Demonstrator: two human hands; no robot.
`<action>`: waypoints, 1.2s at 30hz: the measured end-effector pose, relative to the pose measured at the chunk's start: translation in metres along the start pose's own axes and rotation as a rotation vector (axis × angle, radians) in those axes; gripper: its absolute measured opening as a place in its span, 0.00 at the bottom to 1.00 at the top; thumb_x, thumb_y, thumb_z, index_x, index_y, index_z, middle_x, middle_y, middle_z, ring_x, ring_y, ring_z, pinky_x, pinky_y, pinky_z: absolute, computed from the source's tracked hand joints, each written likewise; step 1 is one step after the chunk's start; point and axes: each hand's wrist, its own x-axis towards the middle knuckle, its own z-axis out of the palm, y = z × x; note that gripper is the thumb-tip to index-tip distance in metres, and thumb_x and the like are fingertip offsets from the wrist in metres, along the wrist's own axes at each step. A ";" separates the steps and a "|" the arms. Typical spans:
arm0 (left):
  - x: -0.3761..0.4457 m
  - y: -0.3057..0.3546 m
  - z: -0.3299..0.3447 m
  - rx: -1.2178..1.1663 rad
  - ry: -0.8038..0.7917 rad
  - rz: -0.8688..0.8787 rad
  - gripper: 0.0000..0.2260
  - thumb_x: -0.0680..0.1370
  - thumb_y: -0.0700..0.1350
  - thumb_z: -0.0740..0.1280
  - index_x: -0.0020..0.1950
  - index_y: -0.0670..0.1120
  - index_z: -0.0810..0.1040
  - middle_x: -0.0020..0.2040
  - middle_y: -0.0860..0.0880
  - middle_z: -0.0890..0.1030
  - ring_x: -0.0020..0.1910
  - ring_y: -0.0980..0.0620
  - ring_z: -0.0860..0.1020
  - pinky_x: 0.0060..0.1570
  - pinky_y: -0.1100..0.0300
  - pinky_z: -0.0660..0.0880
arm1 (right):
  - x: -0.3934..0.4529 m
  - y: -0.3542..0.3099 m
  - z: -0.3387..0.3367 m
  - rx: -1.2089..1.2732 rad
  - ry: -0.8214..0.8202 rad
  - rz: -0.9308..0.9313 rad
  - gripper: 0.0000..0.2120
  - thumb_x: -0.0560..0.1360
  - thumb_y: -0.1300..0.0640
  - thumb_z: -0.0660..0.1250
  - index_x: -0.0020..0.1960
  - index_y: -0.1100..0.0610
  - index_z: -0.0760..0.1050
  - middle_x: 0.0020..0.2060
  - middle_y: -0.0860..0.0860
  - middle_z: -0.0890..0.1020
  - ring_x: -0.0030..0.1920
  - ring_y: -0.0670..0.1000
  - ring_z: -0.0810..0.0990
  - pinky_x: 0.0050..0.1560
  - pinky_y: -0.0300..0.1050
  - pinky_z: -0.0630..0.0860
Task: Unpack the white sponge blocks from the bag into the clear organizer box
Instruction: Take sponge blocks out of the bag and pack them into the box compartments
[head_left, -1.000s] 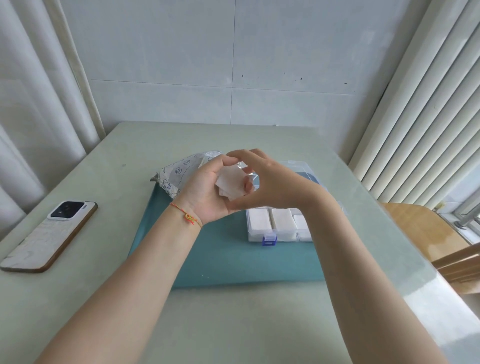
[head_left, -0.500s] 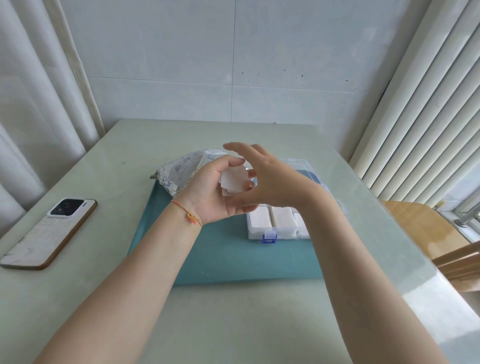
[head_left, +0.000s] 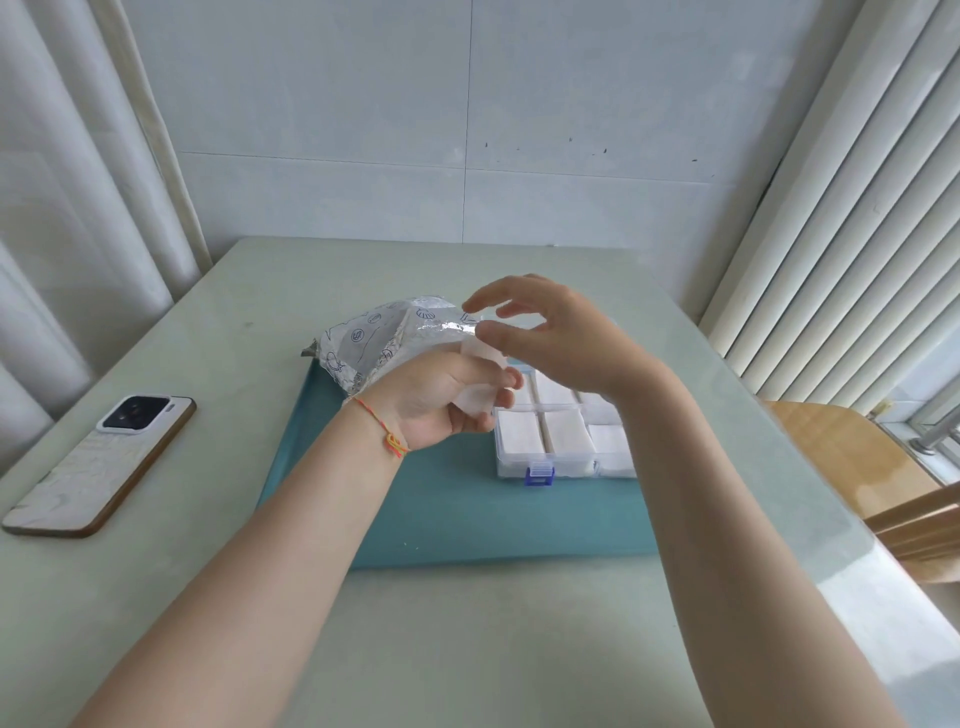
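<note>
My left hand (head_left: 439, 397) is shut on a white sponge block (head_left: 480, 376) still in a thin clear wrapper, held just left of the clear organizer box (head_left: 519, 465). The box has a blue latch and white sponge blocks (head_left: 566, 439) fill its front compartments. My right hand (head_left: 550, 335) hovers above the box's back part, fingers spread, thumb and fingertips close to the top edge of the wrapper; whether it pinches the wrapper I cannot tell. The silvery printed bag (head_left: 374, 338) lies behind my left hand. My right forearm hides the box's right side.
Box and bag rest on a teal mat (head_left: 467, 514) on a pale green table (head_left: 208, 597). A phone (head_left: 104, 462) lies face down at the left. Curtains hang at the left, vertical blinds at the right, and a wooden chair (head_left: 852, 457) stands beside the table's right edge.
My hands have come apart: the right hand lifted up and opened its fingers, while the left hand lowered slightly and keeps the wrapped sponge block alone.
</note>
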 end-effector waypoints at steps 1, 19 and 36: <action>0.000 -0.001 0.002 0.039 0.006 0.010 0.08 0.75 0.33 0.68 0.49 0.44 0.76 0.42 0.47 0.77 0.37 0.53 0.77 0.27 0.63 0.69 | 0.000 0.000 0.001 -0.008 0.002 -0.011 0.07 0.77 0.52 0.69 0.54 0.44 0.79 0.56 0.42 0.78 0.59 0.42 0.76 0.55 0.36 0.72; 0.000 -0.003 0.009 0.269 0.054 0.077 0.14 0.67 0.40 0.71 0.52 0.46 0.77 0.46 0.43 0.76 0.37 0.53 0.74 0.26 0.66 0.64 | -0.001 -0.003 0.002 -0.128 -0.016 -0.034 0.01 0.74 0.55 0.71 0.45 0.51 0.82 0.41 0.48 0.83 0.41 0.45 0.77 0.45 0.39 0.74; 0.003 -0.004 0.001 -0.112 0.001 0.049 0.15 0.76 0.41 0.69 0.62 0.42 0.76 0.39 0.48 0.73 0.35 0.54 0.73 0.27 0.64 0.63 | 0.004 0.006 -0.019 0.336 0.536 0.115 0.03 0.76 0.64 0.66 0.45 0.61 0.79 0.32 0.50 0.82 0.26 0.46 0.73 0.29 0.36 0.68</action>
